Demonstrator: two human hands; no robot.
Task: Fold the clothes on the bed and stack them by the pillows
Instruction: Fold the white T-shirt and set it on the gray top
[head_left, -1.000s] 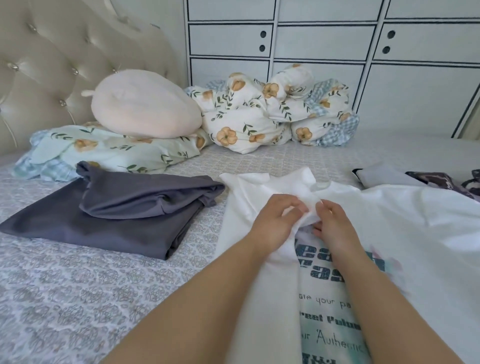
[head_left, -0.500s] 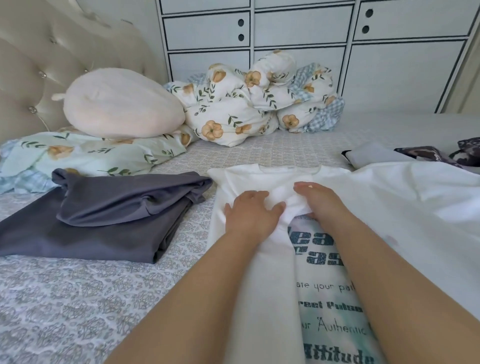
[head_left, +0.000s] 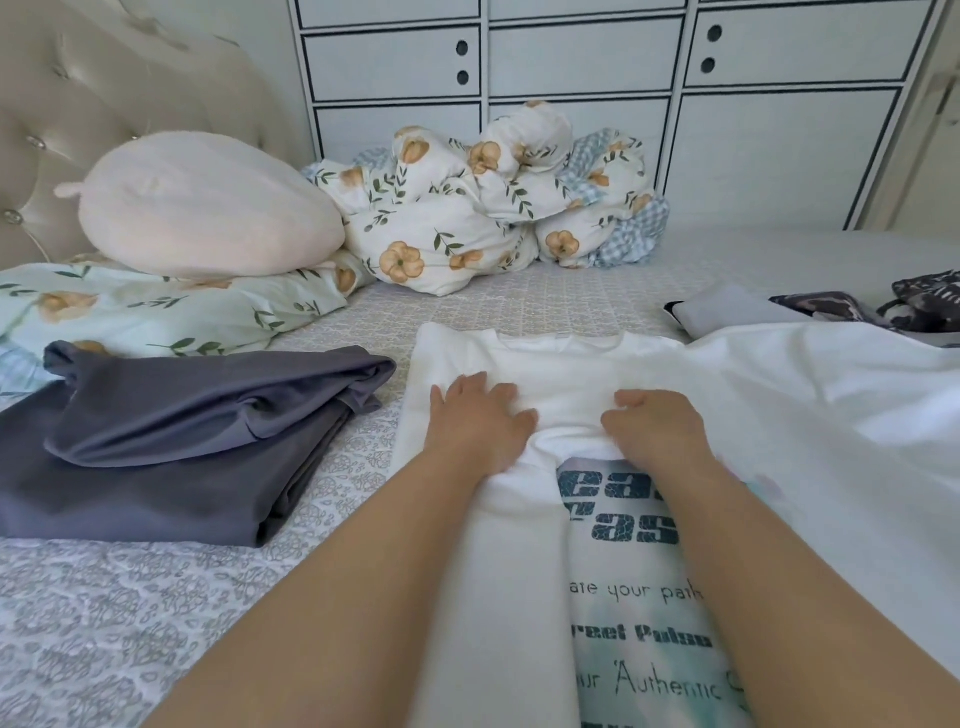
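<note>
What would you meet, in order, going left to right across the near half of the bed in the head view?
Folded grey garment → left hand → right hand, both flat on the white T-shirt → dark patterned clothes.

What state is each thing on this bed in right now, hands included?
White T-shirt: spread flat, left side folded over the print.
Left hand: open, pressing the shirt.
Right hand: open, pressing the shirt.
Grey garment: folded, beside the pillow.
Floral duvet: bunched up.
</note>
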